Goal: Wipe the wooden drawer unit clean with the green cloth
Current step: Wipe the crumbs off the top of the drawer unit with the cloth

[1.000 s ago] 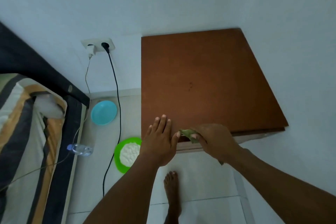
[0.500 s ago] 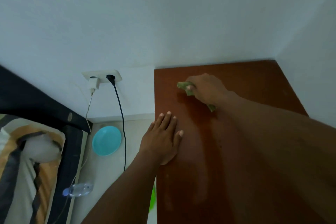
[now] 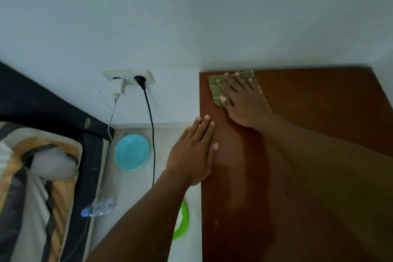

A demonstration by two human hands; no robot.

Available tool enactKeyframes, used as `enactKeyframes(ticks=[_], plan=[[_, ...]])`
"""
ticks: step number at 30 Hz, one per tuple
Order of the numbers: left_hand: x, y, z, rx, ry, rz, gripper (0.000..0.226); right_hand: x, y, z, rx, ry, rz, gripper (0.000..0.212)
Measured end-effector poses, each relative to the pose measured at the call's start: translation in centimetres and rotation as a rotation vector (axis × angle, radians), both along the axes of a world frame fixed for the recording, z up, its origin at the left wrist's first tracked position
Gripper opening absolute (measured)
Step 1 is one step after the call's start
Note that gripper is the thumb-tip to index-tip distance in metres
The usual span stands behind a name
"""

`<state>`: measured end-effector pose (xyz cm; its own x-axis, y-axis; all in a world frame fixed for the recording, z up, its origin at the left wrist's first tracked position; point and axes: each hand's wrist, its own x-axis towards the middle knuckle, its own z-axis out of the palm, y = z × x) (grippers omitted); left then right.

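Drawer unit (image 3: 319,102) top: reddish-brown wood, darker glossy patches down left side. Cloth (image 3: 213,89): dull olive green, faintly mottled. Wall (image 3: 191,17): plain pale blue-grey. Socket plate (image 3: 127,73): cream. Charger (image 3: 117,89): white, with thin white cable (image 3: 110,121). Plug (image 3: 140,81): black, black cable (image 3: 150,125) below. Plate (image 3: 131,152) on floor: turquoise. Bowl (image 3: 184,223): lime green, white inside. Bottle (image 3: 100,208): clear, blue cap. Bed frame (image 3: 42,102): black. Bedding (image 3: 59,198): striped tan, grey, off-white. Floor (image 3: 131,198): off-white.
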<state>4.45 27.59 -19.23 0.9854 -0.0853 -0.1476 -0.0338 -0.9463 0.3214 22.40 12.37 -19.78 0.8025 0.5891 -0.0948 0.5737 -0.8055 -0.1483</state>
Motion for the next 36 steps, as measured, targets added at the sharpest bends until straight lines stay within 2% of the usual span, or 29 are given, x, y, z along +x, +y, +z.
enactKeyframes(ticks=[10,16,25,30,34,36], plan=[[-7.5,-2.4,0.7,-0.044,0.037,0.040,0.061,-11.4,-2.4,0.7,0.032,0.014,0.017,0.061],[-15.9,-4.9,2.1,-0.059,0.083,0.065,0.063,-21.5,-4.9,0.5,0.053,0.042,0.042,0.057],[-28.8,-10.3,2.2,-0.058,0.081,0.136,0.066,-35.7,-10.6,0.3,0.193,0.024,0.055,0.048],[-32.1,-12.0,2.7,-0.076,0.120,0.178,0.062,-39.5,-12.5,0.9,0.302,-0.023,0.046,0.039],[-32.2,-12.0,3.1,-0.039,0.132,0.163,0.061,-40.1,-13.3,2.3,0.265,-0.123,0.083,0.040],[-31.5,-11.7,3.3,-0.024,0.135,0.158,0.061,-39.1,-13.1,3.4,0.197,-0.101,0.105,0.034]])
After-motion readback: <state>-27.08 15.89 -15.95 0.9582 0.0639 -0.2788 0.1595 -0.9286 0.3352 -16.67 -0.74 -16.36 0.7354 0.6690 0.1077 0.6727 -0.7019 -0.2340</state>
